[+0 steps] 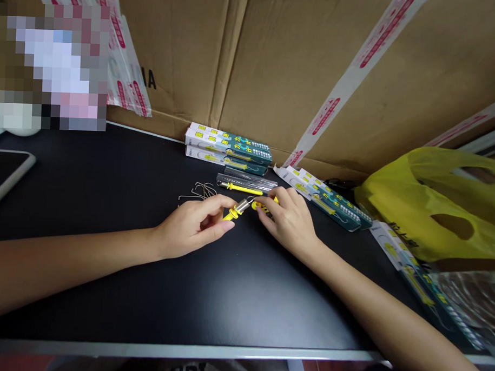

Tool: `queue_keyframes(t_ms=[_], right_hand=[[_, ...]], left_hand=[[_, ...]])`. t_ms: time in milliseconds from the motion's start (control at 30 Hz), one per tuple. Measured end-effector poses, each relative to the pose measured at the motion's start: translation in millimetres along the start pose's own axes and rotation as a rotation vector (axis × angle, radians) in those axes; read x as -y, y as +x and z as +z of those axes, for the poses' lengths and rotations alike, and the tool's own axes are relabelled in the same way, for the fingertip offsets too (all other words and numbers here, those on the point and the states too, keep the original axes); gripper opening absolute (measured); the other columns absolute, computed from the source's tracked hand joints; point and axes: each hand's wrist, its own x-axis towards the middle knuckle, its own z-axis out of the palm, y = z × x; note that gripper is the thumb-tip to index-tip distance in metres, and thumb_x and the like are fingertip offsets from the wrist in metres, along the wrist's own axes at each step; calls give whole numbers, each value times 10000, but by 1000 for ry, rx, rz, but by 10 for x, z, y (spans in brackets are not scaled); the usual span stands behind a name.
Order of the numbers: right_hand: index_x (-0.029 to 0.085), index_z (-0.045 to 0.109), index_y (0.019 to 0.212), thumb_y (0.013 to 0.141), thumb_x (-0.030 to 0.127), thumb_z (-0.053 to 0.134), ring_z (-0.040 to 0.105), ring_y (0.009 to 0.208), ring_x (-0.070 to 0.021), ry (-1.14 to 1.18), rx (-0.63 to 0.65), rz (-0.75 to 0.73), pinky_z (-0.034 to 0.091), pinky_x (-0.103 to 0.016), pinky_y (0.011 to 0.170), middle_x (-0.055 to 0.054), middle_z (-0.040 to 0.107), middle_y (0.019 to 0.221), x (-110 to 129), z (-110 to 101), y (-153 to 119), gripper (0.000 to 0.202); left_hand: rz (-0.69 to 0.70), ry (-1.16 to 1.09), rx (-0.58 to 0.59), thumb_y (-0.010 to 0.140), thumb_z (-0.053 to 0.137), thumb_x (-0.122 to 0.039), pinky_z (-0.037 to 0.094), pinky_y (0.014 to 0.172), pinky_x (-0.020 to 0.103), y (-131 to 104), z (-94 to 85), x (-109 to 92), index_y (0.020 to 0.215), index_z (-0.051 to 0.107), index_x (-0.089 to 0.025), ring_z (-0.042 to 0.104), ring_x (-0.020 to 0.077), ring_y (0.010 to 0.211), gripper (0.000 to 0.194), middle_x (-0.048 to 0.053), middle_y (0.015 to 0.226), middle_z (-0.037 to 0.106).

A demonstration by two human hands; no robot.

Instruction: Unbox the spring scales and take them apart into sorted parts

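Note:
My left hand is closed around a spring scale's yellow rod, held tilted just above the table. A silver spring and a wire ring form the rod's upper end, pointing at my other hand. My right hand has thumb and forefinger drawn together beside that ring; what they pinch is too small to make out. Small yellow parts show at and under its fingertips. Behind the hands lie another yellow rod with a spring and clear plastic tubes. Bent wire hooks are heaped behind my left hand.
Stacked spring scale boxes stand against the cardboard at the back. More boxes and a single box line the right side, by a yellow plastic bag. A white-edged device lies at far left on the black table.

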Motion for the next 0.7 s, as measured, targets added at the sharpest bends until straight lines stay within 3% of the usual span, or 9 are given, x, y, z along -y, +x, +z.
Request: queue_keyframes(t_ms=[133,267,400,533,633,700], right_hand=[[193,628,1039,916,290,480,509,812,-213,304,-88,-64,415,-363,712,-90,596,910,157,-139,-29,216],[193,537,1077,876,345,568,544,849,-194,680,-39,-134,441,-344,750,-74,610,953,446,-281,-42,254],[194,543,896,884,265,568,525,762,-167,709,-34,-122,418,-306,693,-47,634,841,561,-281,12,76],[189,572,876,843,306,628,524,758,-173,724,-46,-107,414,-310,696,-47,639,824,519,-230,114,134],[185,585,823,842,340,626,542,754,-165,818,-59,-131,428,-304,698,-42,614,800,496,-224,214,161],[185,590,798,869,326,593,551,743,-156,838,-73,-172,434,-295,693,-36,605,782,452,-244,296,158]], left_hand=[[10,-150,-67,893,515,-264,396,446,148,-23,39,20,1052,453,-175,497,43,506,193,-35,751,507],[29,-316,15,898,505,-232,485,489,154,-28,54,7,975,428,-179,617,85,633,121,7,847,546],[156,-255,12,871,541,-202,528,552,180,-21,45,21,913,479,-177,603,91,713,78,22,923,521],[237,-218,-14,885,526,-171,512,555,173,-12,30,31,896,484,-178,584,68,687,45,20,939,506],[334,-86,-100,863,567,-168,510,721,256,-5,19,13,845,497,-179,559,118,812,74,17,874,531],[339,-44,-178,850,589,-182,496,732,258,-5,19,7,877,513,-187,542,138,869,81,26,913,530]])
